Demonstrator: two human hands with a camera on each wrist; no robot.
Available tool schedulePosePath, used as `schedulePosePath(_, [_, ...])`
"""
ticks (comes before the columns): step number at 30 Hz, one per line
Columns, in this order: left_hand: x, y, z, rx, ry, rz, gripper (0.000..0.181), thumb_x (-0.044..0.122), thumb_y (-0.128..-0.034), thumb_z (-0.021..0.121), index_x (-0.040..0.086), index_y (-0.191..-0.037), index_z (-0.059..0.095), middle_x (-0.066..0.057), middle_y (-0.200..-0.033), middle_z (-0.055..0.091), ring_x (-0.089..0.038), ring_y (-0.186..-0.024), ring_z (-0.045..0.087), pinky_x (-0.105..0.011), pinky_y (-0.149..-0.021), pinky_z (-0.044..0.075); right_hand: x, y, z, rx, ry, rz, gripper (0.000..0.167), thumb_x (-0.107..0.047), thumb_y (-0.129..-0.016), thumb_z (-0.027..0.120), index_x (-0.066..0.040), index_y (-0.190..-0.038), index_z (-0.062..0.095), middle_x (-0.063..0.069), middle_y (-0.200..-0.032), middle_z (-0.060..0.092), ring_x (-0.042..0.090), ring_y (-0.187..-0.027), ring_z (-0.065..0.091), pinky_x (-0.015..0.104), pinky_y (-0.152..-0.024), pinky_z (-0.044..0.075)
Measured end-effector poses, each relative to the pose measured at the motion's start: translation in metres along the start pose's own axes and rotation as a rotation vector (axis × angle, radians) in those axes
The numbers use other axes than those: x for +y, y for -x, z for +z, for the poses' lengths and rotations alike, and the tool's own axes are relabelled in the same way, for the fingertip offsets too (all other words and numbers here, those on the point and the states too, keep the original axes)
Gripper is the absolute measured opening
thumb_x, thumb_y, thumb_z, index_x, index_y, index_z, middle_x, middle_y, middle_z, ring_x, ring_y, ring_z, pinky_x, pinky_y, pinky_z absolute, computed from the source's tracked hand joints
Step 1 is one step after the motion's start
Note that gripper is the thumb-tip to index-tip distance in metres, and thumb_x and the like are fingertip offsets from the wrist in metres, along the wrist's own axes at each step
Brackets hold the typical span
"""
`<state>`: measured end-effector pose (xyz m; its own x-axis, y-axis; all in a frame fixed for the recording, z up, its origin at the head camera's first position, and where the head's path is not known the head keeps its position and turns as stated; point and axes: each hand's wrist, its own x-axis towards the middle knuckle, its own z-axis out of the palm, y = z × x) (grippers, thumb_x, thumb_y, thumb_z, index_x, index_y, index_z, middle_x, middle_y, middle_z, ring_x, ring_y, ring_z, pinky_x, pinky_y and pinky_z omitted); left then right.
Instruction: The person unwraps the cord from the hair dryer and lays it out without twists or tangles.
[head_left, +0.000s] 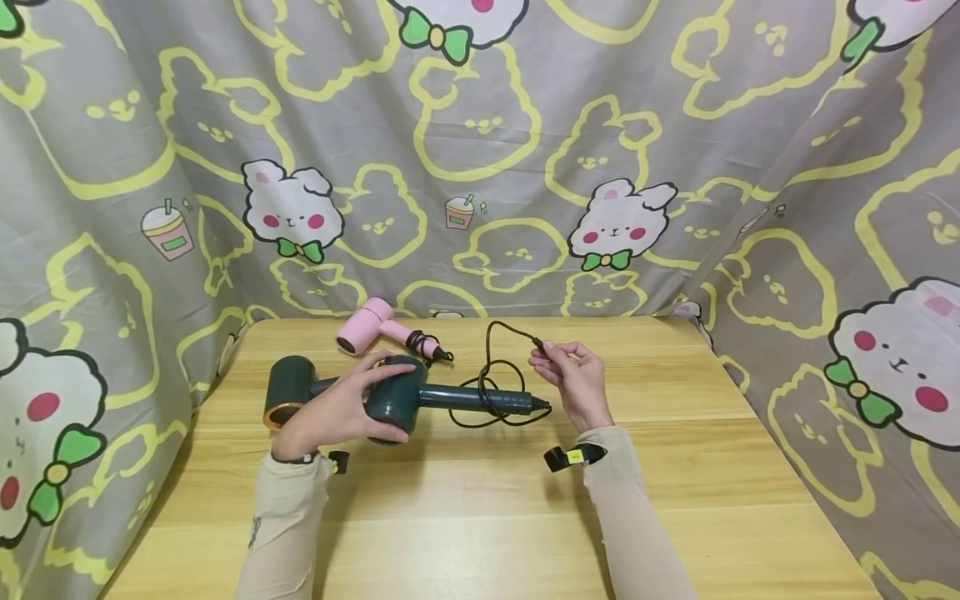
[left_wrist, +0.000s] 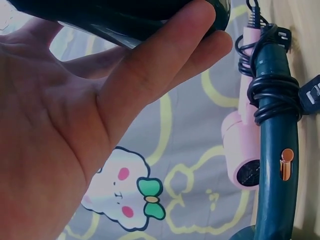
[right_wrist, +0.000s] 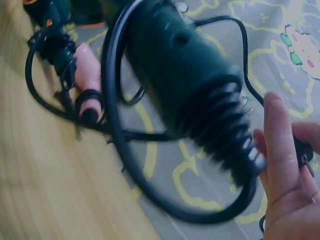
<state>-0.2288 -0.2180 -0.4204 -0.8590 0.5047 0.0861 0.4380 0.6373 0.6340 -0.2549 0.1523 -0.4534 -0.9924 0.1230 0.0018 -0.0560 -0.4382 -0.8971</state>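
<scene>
In the head view, my left hand [head_left: 341, 406] grips the barrel of a dark green hair dryer [head_left: 397, 398], fingers over the top and thumb below. Its handle points right, and a black cord [head_left: 489, 342] loops loosely around it. The plug end of that cord is pinched by my right hand [head_left: 576, 379], off to the right of the handle. The right wrist view shows the ribbed cord guard [right_wrist: 215, 120] close up, with the plug [right_wrist: 303, 150] between my thumb and fingers.
Behind my left hand lies a second dark green hair dryer [head_left: 288, 392], cord wrapped round its handle [left_wrist: 277, 115]. A pink hair dryer [head_left: 367, 323] with a wound cord lies at the table's back. A patterned curtain [head_left: 495, 250] surrounds the wooden table [head_left: 465, 517].
</scene>
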Motion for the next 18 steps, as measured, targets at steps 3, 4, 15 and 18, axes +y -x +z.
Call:
schedulePosePath(3, [0.000, -0.001, 0.001, -0.009, 0.000, -0.007, 0.095, 0.055, -0.0666, 0.094, 0.038, -0.150, 0.051, -0.014, -0.163, 0.032, -0.042, -0.126, 0.058, -0.055, -0.096, 0.054, -0.005, 0.003, 0.004, 0.021, -0.041, -0.027, 0.010, -0.005, -0.099, 0.068, 0.000, -0.094, 0.060, 0.008, -0.083, 0.080, 0.016, -0.076, 0.079, 0.025, -0.076, 0.061])
schedulePosePath(4, [0.000, -0.001, 0.001, -0.012, 0.000, -0.006, 0.095, 0.056, -0.0663, 0.094, 0.039, -0.150, 0.051, -0.013, -0.163, 0.032, -0.042, -0.125, 0.058, -0.055, -0.096, 0.053, -0.007, 0.004, 0.005, 0.027, -0.053, -0.037, 0.010, -0.004, -0.099, 0.067, -0.002, -0.092, 0.060, 0.008, -0.083, 0.080, 0.016, -0.075, 0.079, 0.025, -0.076, 0.061])
schedulePosePath(15, [0.002, -0.003, 0.005, -0.042, -0.007, 0.017, 0.095, 0.053, -0.0656, 0.095, 0.032, -0.149, 0.055, -0.016, -0.160, 0.035, -0.041, -0.130, 0.055, -0.053, -0.098, 0.052, -0.024, 0.014, 0.017, 0.098, -0.212, -0.208, 0.010, -0.002, -0.098, 0.068, -0.004, -0.092, 0.060, 0.012, -0.085, 0.080, 0.015, -0.072, 0.079, 0.023, -0.072, 0.061])
schedulePosePath(18, [0.001, -0.004, 0.006, -0.050, -0.014, 0.013, 0.094, 0.050, -0.0656, 0.096, 0.031, -0.148, 0.056, -0.018, -0.161, 0.035, -0.042, -0.132, 0.053, -0.054, -0.100, 0.051, -0.029, 0.017, 0.020, 0.113, -0.259, -0.246, 0.010, -0.003, -0.097, 0.070, -0.003, -0.093, 0.061, 0.013, -0.087, 0.080, 0.015, -0.073, 0.079, 0.023, -0.071, 0.061])
